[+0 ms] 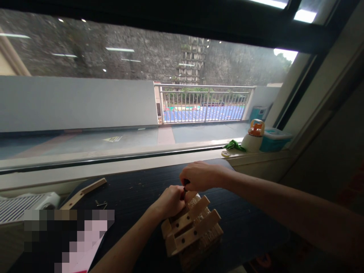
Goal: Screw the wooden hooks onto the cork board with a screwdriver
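Note:
A small wooden assembly of slats with screw holes (192, 229) stands on the dark table (136, 193) in front of me. My left hand (170, 201) is closed against its top rear edge, steadying it. My right hand (199, 176) is closed in a fist on a dark-handled tool with a red part (184, 188), a screwdriver by the look of it, pointed down at the top of the wooden assembly between my two hands. The tool's tip is hidden by my fingers.
A loose wooden strip (83, 192) and a few small screws (101, 204) lie at the table's left. On the windowsill at right stand a white and orange bottle (253, 136), a teal box (274, 139) and a green cloth (234, 145). A white radiator-like object (25, 204) sits far left.

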`<state>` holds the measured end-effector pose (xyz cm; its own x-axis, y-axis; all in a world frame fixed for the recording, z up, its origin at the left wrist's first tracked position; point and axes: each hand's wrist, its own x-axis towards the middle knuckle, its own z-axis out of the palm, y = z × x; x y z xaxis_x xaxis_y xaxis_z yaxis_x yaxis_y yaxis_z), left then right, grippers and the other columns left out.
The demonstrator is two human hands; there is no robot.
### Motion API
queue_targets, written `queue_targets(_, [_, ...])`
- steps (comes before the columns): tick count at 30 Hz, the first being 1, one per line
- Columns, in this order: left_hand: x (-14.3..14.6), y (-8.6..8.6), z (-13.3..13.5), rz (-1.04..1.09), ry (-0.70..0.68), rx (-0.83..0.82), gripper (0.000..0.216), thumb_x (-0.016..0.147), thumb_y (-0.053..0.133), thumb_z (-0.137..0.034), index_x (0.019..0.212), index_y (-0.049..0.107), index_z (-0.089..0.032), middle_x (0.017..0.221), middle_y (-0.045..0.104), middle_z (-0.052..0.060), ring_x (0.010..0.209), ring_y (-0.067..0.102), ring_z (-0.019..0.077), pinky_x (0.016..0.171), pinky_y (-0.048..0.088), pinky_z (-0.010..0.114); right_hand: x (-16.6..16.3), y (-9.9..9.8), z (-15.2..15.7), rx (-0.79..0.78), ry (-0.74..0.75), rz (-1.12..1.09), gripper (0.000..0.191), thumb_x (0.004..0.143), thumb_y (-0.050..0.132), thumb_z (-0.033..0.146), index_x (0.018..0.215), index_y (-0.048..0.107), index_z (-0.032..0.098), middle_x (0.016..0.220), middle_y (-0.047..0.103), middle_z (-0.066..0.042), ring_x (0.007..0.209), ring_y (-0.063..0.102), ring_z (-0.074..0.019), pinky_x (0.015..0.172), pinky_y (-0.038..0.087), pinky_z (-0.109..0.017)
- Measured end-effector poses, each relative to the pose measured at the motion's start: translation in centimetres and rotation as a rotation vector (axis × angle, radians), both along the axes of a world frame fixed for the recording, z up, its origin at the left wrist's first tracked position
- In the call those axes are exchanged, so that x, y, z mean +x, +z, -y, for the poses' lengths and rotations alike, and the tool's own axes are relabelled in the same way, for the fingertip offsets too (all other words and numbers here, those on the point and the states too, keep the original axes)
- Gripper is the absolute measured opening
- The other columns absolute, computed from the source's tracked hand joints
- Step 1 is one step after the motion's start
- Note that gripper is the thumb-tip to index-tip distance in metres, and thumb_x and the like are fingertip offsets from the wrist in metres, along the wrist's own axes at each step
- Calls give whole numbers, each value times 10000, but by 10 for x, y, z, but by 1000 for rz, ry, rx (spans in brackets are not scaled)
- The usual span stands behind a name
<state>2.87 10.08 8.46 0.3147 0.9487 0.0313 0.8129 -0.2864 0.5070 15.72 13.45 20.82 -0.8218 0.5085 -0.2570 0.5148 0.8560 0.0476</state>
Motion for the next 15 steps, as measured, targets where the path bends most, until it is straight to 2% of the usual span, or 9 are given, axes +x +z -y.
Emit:
queue_targets(8, [0,1,0,-30,17,-21,113,680,519,-148,592,589,-151,538,535,-14,531,469,111,480,285,204,8,-15,-7,-24,-90,-64,303,750,474,343,903,683,188,871,696,-77,799,621,-211,564,378,-265])
queue_targets(12, [0,0,1,-38,23,-12,111,708,526,-168,629,601,-149,578,557,-10,536,463,107,489,302,201,10,-12,-1,28,4,-76,266,707,536,269,938,665,245,896,699,-39,837,627,-216,597,392,-267])
queue_targets(15, [0,0,0,-50,30,-3,157,722,512,-175,588,588,-144,553,535,-6,517,449,107,490,307,208,8,-9,5,80,79,-46,234,709,538,195,897,673,230,880,700,-53,830,635,-219,595,393,-264])
